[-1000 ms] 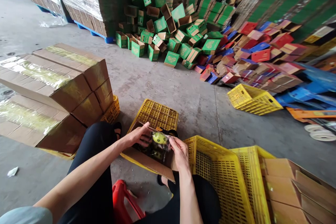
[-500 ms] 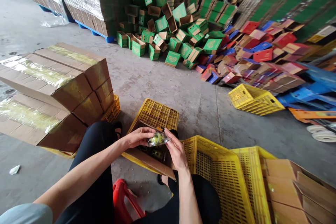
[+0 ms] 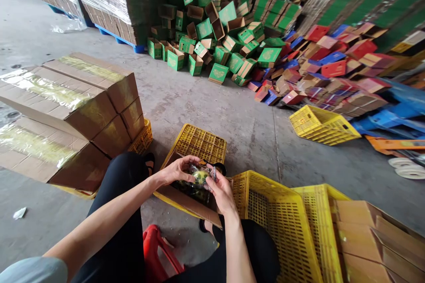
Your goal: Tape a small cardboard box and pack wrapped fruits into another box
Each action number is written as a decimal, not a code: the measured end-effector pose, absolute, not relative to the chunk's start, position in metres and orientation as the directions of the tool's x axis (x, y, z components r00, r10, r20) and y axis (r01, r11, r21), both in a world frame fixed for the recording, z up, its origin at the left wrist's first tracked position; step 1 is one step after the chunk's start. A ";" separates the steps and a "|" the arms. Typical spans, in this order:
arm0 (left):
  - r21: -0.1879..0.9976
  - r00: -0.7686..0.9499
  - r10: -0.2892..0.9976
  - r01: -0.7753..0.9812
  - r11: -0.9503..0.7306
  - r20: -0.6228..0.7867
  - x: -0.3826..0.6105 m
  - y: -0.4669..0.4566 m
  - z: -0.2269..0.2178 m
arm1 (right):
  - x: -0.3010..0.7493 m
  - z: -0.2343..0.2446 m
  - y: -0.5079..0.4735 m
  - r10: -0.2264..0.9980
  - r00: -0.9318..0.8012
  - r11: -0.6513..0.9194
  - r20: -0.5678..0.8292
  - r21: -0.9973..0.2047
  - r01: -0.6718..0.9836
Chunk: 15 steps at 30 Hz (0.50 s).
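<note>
A small clear plastic packet (image 3: 200, 177) holds a yellow-green round thing with dark spots; its exact kind is unclear. My left hand (image 3: 177, 171) curls its fingers and thumb on the packet's left side. My right hand (image 3: 223, 191) pinches the packet's right side between thumb and fingers. Below both hands is an open cardboard carton (image 3: 187, 200), with dark, partly hidden things in similar clear film inside. The carton rests on an upturned yellow crate (image 3: 202, 141) between my legs.
Taped cardboard boxes (image 3: 89, 117) are stacked at the left. Yellow crates (image 3: 285, 216) and cartons (image 3: 360, 225) stand at the right. A red stool (image 3: 154, 247) is beneath me. Piles of green boxes (image 3: 219, 70) and red-blue boxes (image 3: 334, 68) lie farther off.
The packet has turned, with its yellow-green content facing up more. My left fingers have spread wider on it, and my right thumb and fingers have shifted inward over its right side.
</note>
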<state>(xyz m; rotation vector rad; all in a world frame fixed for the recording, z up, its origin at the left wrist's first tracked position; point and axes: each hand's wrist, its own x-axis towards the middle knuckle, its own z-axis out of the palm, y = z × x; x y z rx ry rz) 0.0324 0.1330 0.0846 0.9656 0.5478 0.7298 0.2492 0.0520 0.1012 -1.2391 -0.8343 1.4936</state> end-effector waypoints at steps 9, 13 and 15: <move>0.873 0.696 0.704 -0.248 0.419 -0.141 0.037 0.129 0.079 | 0.252 0.091 0.053 0.974 0.082 -0.192 -0.211 -0.962 -0.192; 0.893 0.717 0.675 -0.174 0.414 -0.174 0.037 0.128 0.082 | 0.250 0.096 0.053 0.980 0.098 -0.153 -0.175 -0.968 -0.199; 0.899 0.702 0.691 -0.173 0.402 -0.174 0.036 0.129 0.083 | 0.250 0.098 0.055 0.984 0.084 -0.136 -0.155 -0.971 -0.196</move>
